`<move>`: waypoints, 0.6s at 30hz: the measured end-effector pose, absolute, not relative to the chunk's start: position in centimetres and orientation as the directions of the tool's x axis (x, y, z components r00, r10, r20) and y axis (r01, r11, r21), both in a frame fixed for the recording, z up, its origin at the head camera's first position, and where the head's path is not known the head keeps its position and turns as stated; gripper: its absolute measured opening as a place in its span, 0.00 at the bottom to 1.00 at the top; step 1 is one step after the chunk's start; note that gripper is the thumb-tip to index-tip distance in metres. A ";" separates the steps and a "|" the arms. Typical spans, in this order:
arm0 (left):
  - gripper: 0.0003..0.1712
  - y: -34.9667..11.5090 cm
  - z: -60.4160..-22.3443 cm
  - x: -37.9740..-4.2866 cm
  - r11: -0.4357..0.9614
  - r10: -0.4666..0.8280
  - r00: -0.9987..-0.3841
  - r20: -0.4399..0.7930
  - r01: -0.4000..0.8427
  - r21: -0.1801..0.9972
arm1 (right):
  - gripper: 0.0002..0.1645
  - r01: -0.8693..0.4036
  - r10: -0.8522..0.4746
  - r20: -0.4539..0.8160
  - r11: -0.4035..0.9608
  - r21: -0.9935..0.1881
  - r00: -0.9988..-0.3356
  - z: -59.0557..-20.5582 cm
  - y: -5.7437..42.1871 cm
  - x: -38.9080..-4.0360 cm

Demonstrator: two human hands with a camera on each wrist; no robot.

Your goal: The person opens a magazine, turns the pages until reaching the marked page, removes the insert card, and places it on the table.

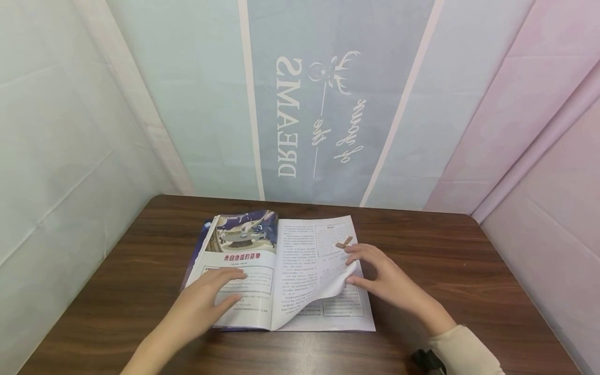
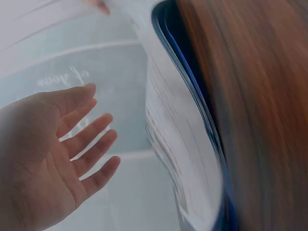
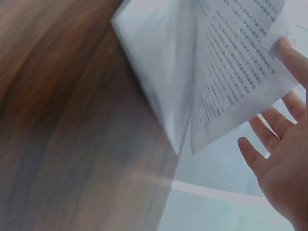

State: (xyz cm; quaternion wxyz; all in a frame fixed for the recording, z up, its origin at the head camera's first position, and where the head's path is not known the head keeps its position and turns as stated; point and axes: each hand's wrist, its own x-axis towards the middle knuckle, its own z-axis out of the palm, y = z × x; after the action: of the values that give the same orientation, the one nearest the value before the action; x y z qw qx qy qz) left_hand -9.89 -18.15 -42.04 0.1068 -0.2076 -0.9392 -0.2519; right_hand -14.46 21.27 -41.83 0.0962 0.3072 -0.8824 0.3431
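While the magazine (image 1: 277, 273) lies open on the bench (image 1: 450, 271), the right hand (image 1: 382, 273) pinches its lifted page (image 1: 307, 281); the left hand (image 1: 206, 297), fingers apart, hovers over its left page (image 1: 253, 304). Light paper likely creases; outer margins suit gripping.

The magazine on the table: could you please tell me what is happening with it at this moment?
A person has the magazine lying open on a dark wooden table. The right hand holds the outer edge of the right-hand page between thumb and fingers; its lower corner is lifted and curled, showing another printed page beneath. The left hand is over the left-hand page, fingers relaxed, gripping nothing.
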 end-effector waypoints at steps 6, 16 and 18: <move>0.23 -15.5 -41.1 -10.1 0.729 0.389 -0.845 0.368 0.526 0.438 | 0.21 -0.666 -0.484 0.458 0.510 -0.544 -0.745 -40.4 19.5 -15.0; 0.29 -12.3 -39.4 -10.3 0.641 0.464 -0.782 0.415 0.620 0.452 | 0.19 -0.651 -0.474 0.449 0.503 -0.568 -0.758 -37.3 16.1 -14.9; 0.30 -11.9 -39.3 -10.3 0.633 0.466 -0.780 0.417 0.624 0.458 | 0.18 -0.661 -0.477 0.458 0.512 -0.549 -0.750 -37.0 15.5 -14.9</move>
State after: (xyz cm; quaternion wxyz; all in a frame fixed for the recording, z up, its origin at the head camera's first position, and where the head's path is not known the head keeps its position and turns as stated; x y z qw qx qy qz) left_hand -10.27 -11.89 -39.30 0.1309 -0.3046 -0.8942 -0.3008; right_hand -14.89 15.53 -36.96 0.1251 0.3307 -0.8603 0.3672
